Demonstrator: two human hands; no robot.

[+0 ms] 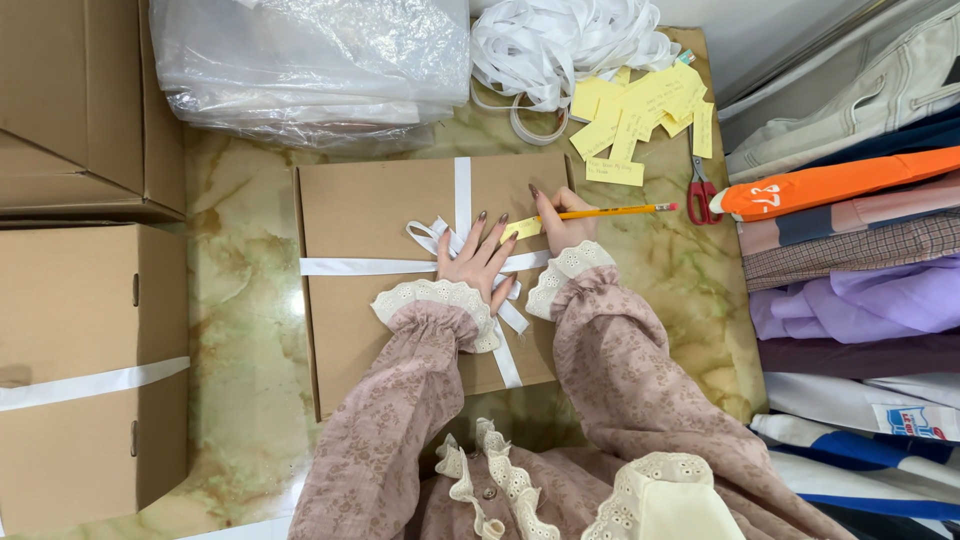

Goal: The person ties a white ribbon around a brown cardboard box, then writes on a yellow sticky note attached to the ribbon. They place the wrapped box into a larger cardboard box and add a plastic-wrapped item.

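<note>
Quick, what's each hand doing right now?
Left hand: open, flat on the yellow note and ribbon.
Right hand: closed, holding the pencil.

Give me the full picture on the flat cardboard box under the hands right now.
The flat cardboard box is plain brown, closed, lying flat on the marbled green table. White ribbon crosses it lengthwise and widthwise, tied in a bow. The left hand presses on the bow; the right hand holds a yellow pencil over a small yellow note on the lid.

left hand (pixel 477 262) flat, fingers spread, right hand (pixel 560 228) curled in a writing grip
</note>
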